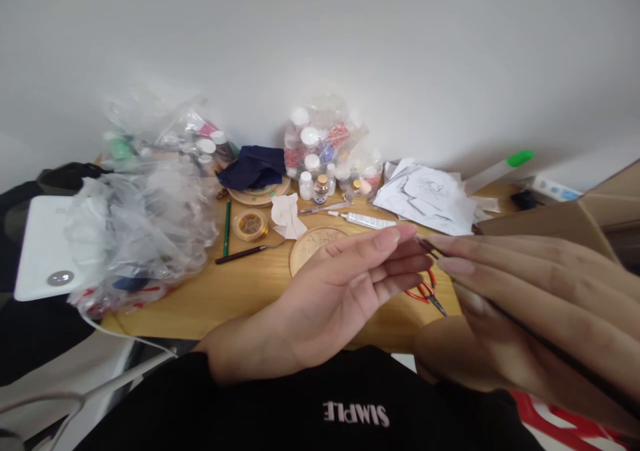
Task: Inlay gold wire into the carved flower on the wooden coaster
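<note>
My left hand (340, 291) is raised over the table, palm turned up. Its thumb and forefinger meet at the tips, and whatever is pinched there is too small to make out. From the right, my right hand (545, 291) grips a thin black tool (515, 322), perhaps tweezers, whose fine tip reaches the left fingertips. Beneath the left hand lies a round pale disc (306, 246) with faint lines, partly covered. An orange-handled cutting tool (427, 293) with dark jaws lies below the fingers, partly hidden.
Clear plastic bags (150, 218) fill the left side beside a white device (43, 248). Farther back are small bottles (321, 188), a bag of jars (313, 138), drawings on paper (425, 194) and a white tube (367, 221). A cardboard box (555, 221) borders the right.
</note>
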`<state>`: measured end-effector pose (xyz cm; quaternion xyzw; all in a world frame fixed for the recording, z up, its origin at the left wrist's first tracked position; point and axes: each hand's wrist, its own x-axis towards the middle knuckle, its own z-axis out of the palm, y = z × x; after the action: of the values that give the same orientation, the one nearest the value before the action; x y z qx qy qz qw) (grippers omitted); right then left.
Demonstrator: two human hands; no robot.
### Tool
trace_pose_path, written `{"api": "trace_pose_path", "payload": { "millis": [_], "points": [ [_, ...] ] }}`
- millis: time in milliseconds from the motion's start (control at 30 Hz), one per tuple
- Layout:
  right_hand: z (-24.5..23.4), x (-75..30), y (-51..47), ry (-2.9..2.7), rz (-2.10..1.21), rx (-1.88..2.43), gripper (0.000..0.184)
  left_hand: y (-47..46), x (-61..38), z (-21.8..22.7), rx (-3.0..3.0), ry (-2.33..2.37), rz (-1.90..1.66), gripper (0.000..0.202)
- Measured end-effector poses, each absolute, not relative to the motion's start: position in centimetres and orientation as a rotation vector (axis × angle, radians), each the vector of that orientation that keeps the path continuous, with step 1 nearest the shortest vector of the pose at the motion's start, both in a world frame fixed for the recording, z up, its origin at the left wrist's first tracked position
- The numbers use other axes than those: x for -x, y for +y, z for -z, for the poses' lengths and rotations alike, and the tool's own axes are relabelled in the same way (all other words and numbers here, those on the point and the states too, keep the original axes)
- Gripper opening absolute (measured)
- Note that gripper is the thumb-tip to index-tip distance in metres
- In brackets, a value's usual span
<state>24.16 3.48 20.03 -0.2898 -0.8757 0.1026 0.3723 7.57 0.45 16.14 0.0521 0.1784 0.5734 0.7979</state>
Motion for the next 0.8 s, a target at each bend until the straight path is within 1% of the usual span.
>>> {"api": "trace_pose_path", "payload": {
  "millis": [167, 300, 433, 800],
  "points": [
    [-20.0, -25.0, 3.6, -2.268, -0.185, 0.730, 0.035, 0.4, -7.5, -16.1, -0.127, 0.403, -1.227, 0.010],
    [-20.2, -25.8, 3.8, -2.491, -0.185, 0.644, 0.048, 0.4, -7.5, -16.2, -0.124, 0.393, -1.229, 0.009],
    [-20.1, -26.1, 3.8, -2.459, -0.177, 0.655, 0.048, 0.4, -7.5, -16.3, -0.102, 0.381, -1.232, 0.009],
    [-20.2, -25.2, 4.0, -2.386, -0.225, 0.661, 0.039, 0.4, -7.5, -16.2, -0.126, 0.395, -1.231, 0.009]
  ]
}}
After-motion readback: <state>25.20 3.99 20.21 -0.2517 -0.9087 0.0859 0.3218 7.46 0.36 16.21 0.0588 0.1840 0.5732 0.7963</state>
